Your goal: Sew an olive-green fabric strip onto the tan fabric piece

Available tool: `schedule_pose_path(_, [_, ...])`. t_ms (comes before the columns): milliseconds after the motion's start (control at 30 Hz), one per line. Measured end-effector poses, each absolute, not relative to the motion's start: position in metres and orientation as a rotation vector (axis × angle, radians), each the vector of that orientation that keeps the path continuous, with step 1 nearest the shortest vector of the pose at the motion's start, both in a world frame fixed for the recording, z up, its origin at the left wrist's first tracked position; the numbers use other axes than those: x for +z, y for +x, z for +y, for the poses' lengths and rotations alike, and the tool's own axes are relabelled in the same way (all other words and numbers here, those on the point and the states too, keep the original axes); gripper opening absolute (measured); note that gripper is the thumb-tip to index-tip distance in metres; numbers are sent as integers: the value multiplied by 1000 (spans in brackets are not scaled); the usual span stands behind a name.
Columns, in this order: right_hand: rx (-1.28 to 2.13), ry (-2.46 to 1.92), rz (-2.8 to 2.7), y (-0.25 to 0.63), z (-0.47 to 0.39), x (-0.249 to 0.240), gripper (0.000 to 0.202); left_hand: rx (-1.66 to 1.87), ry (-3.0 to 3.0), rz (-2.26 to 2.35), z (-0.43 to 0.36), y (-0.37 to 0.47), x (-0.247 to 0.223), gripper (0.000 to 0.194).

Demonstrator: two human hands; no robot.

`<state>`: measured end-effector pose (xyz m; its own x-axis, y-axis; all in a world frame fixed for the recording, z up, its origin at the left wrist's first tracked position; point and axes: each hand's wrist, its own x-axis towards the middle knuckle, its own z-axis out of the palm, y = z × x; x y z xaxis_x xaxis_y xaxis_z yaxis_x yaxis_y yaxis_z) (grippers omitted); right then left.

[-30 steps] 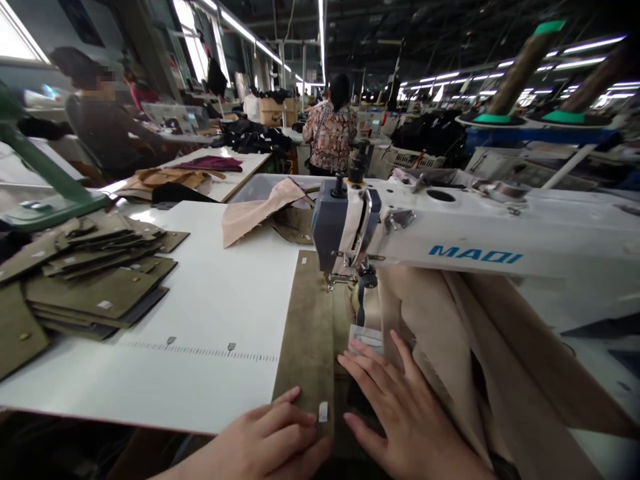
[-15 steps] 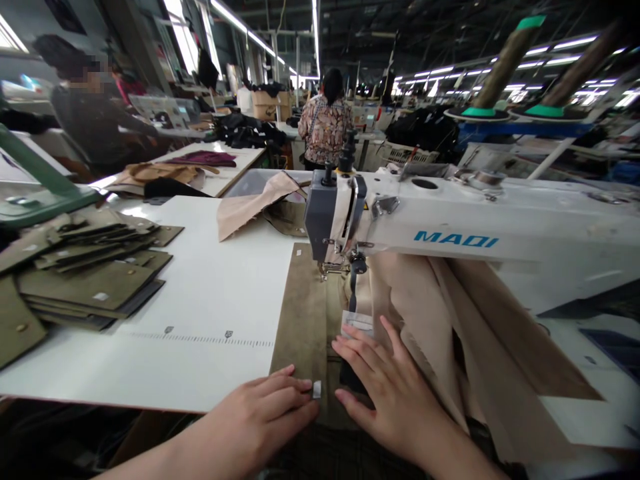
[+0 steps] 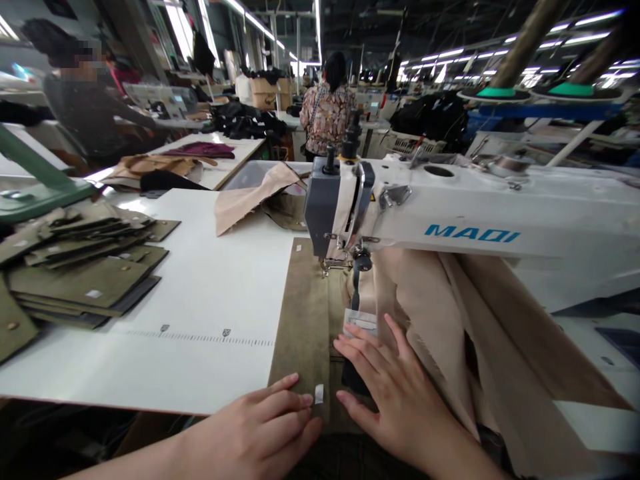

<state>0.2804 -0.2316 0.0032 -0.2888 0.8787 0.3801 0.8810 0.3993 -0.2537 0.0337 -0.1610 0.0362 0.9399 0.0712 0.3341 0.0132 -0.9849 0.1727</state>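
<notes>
We see the left hand [image 3: 273, 420] and right hand [image 3: 395, 393] pressed flat, fingers spread, on the olive fabric strip [image 3: 305, 313] at the white desk's [image 3: 200, 300] near edge, under the sewing machine [image 3: 450, 213]. Olive pieces [image 3: 80, 267] stack at its left edge; other workers sit beyond in the factory hall

hands [image 3: 320, 413]: 2 | sewing machine [image 3: 450, 220]: 1 | thread cones [image 3: 525, 47]: 2 | other people [image 3: 327, 113]: 2

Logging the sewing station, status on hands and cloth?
Left hand flat on olive cloth strip, near its small white tag. Right hand flat beside it, fingers spread, below the sewing machine needle. Beige fabric bunched at right.
</notes>
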Motion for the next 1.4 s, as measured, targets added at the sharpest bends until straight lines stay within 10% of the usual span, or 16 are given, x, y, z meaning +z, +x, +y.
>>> schedule_pose_path(333, [-109, -1487, -2368, 285, -233, 6, 43, 102, 2865, 131, -157, 43, 48, 25])
schedule_pose_path(467, [-233, -1386, -2425, 289, -231, 9, 44, -113, 2857, 387, -146, 59, 59, 51])
schedule_pose_path(1400, [-285, -1392, -2461, 316, -180, 2, 41, -14, 2672, 120, -51, 73, 45, 41])
